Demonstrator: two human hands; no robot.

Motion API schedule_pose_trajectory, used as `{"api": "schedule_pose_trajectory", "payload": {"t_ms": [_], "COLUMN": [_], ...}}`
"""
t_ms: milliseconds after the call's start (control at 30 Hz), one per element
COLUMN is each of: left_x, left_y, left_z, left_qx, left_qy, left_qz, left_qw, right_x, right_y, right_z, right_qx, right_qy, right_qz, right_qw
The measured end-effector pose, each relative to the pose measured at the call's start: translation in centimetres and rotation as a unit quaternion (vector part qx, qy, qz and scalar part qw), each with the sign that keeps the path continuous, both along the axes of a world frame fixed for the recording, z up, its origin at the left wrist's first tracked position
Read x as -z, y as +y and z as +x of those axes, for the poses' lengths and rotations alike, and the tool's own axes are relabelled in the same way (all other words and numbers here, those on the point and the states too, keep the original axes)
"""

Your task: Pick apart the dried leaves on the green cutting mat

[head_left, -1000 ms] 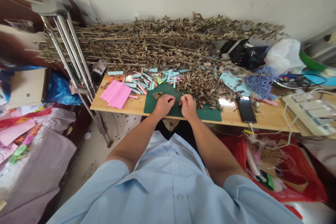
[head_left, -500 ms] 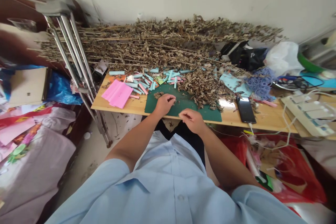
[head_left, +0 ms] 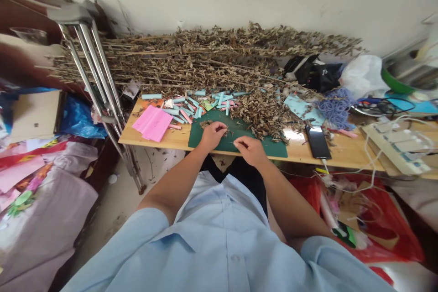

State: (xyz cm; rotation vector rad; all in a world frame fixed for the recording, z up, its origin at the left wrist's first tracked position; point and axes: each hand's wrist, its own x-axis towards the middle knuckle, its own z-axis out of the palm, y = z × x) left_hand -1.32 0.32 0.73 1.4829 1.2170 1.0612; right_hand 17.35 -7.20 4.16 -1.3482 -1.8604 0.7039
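My left hand [head_left: 212, 137] is closed in a pinch over the green cutting mat [head_left: 278, 149]. What its fingers hold is too small to make out, though dark leaf bits show by the fingertips. Just behind it lies a small clump of dried leaf [head_left: 205, 123]. My right hand [head_left: 251, 150], also pinched, is at the mat's front edge, a short gap from the left. A thin pale sliver seems to stick out from its fingertips. A heap of dried leaves [head_left: 265, 112] covers the mat's far right part.
Blue and pink paper rolls [head_left: 195, 104] lie behind the mat, pink paper sheets [head_left: 152, 123] to its left. A phone [head_left: 318, 141] with a cable and a power strip [head_left: 393, 143] sit right. Dried stalks [head_left: 205, 64] line the back. Metal crutches [head_left: 99, 68] lean at the left.
My right hand has shifted slightly, its fingers stretched a little more toward the left hand, with a thin sliver now showing. My left hand stays nearly in place. The view has turned slightly.
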Motion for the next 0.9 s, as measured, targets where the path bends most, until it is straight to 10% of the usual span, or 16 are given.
{"api": "schedule_pose_trajectory", "payload": {"t_ms": [333, 600, 900], "left_x": [-0.7, 0.3, -0.1], "left_y": [-0.2, 0.2, 0.0], "left_z": [0.1, -0.1, -0.2], "left_qx": [-0.003, 0.009, -0.003], "left_qy": [-0.003, -0.005, 0.010], "left_qz": [-0.006, 0.010, 0.019], "left_qw": [1.000, 1.000, 1.000], "right_x": [0.2, 1.6, 3.8], "right_y": [-1.1, 1.1, 5.0], "right_z": [-0.6, -1.1, -2.7], "right_qx": [-0.202, 0.046, 0.039], "right_qy": [-0.106, 0.024, 0.027], "right_qz": [-0.108, 0.016, 0.020], "right_qw": [0.967, 0.999, 0.999]}}
